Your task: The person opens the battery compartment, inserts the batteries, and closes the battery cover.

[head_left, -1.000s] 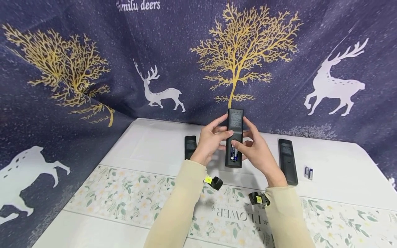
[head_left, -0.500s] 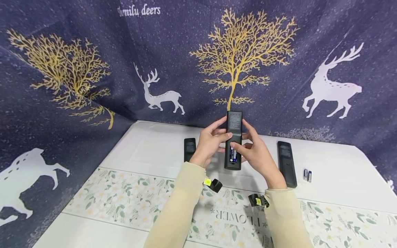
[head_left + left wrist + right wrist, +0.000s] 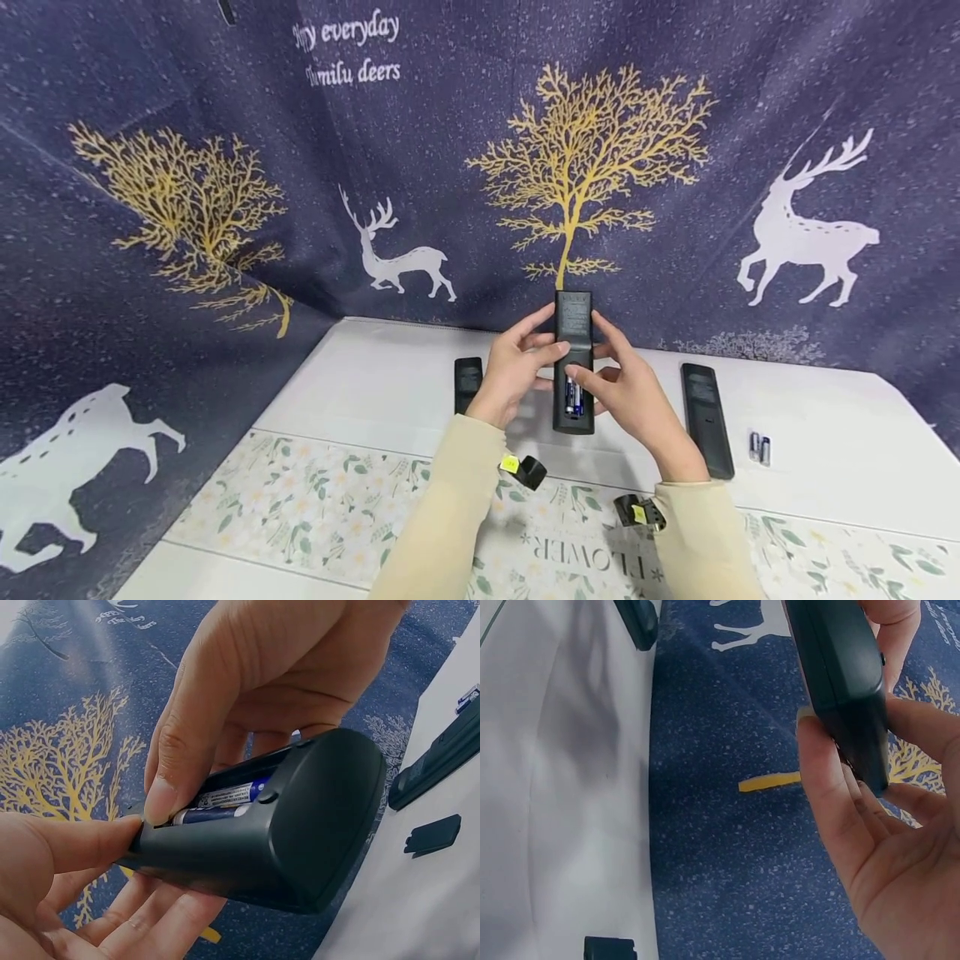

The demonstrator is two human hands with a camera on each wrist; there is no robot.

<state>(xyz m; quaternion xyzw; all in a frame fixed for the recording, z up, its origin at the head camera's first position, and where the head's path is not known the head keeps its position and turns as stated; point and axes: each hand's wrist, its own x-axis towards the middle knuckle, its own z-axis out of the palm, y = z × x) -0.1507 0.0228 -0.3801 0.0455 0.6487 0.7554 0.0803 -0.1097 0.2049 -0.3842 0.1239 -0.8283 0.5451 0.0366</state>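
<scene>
A black remote control (image 3: pixel 573 333) is held up over the table, its back facing the head camera. Its battery compartment is uncovered, with two blue-and-silver batteries (image 3: pixel 225 802) lying side by side inside. My left hand (image 3: pixel 517 367) grips the remote's left side, thumb on its back. From the other side my right hand (image 3: pixel 633 396) holds it, and the right thumb (image 3: pixel 169 791) presses at the end of the batteries. In the right wrist view the right hand (image 3: pixel 907 862) has its fingers around the remote's end.
A second black remote (image 3: pixel 707 421) lies face down to the right, beside two loose batteries (image 3: pixel 760 447). Another remote (image 3: pixel 468 383) lies left, partly behind the left wrist. A small black battery cover (image 3: pixel 433 835) rests on the white table (image 3: pixel 390 367). A dark printed cloth (image 3: pixel 480 167) hangs behind.
The head view has tilted up, so everything sits lower in it. Both hands keep their hold on the remote, and the right thumb stays at the batteries.
</scene>
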